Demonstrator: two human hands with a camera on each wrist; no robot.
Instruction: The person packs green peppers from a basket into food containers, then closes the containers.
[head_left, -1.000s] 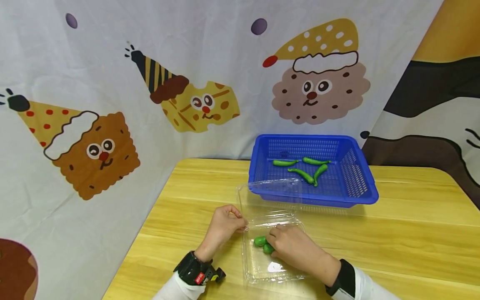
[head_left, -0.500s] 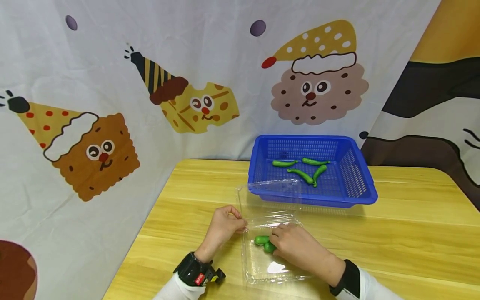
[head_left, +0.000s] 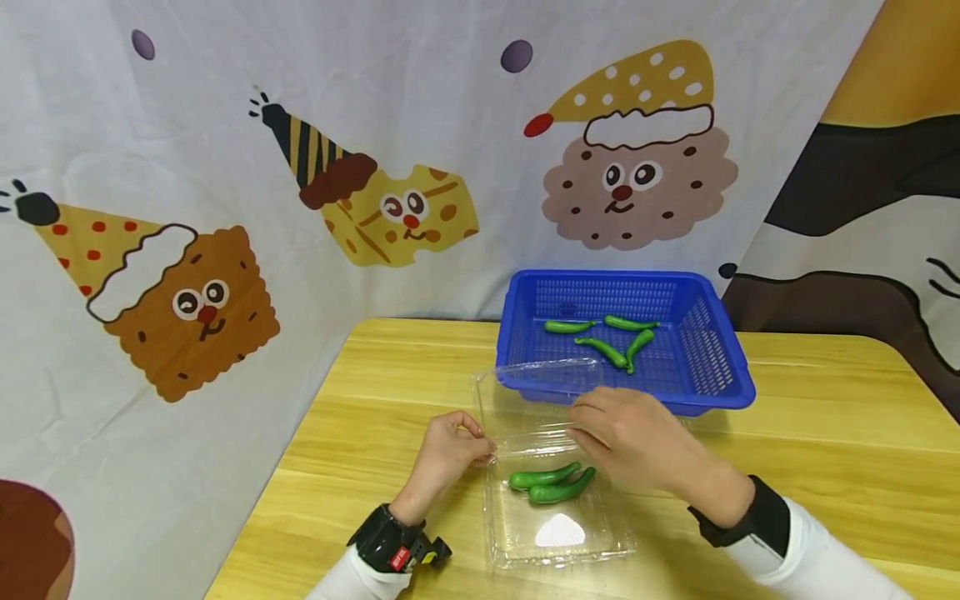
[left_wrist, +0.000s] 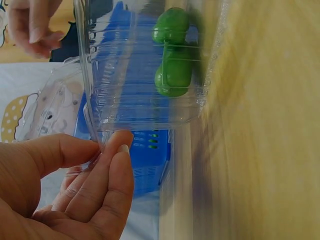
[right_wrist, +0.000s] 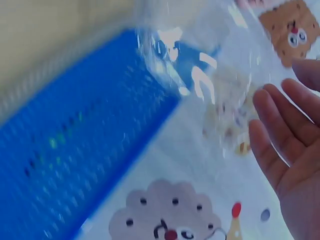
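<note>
A clear plastic clamshell box [head_left: 517,529] lies on the table, its lid [head_left: 525,400] folded back and overlapping the basket's front edge. Two green chili peppers [head_left: 561,489] rest side by side inside; their rounded ends [left_wrist: 172,77] show through the plastic in the left wrist view. With thumb and fingers, my left hand [head_left: 446,450] pinches the box's left rim near the hinge. My right hand [head_left: 633,433] hovers over the box's far right corner, fingers loosely bent. In the right wrist view that hand [right_wrist: 295,135] holds nothing.
A blue plastic basket [head_left: 738,375] stands behind the box, with several more green chili peppers [head_left: 602,352] spread on its floor. The yellow wood-grain table [head_left: 840,450] meets a cloth backdrop [head_left: 420,92] printed with cartoon figures.
My right hand has let go of the chili peppers in the box and moved up and to the right, leaving both in full sight. The left hand keeps its grip on the rim.
</note>
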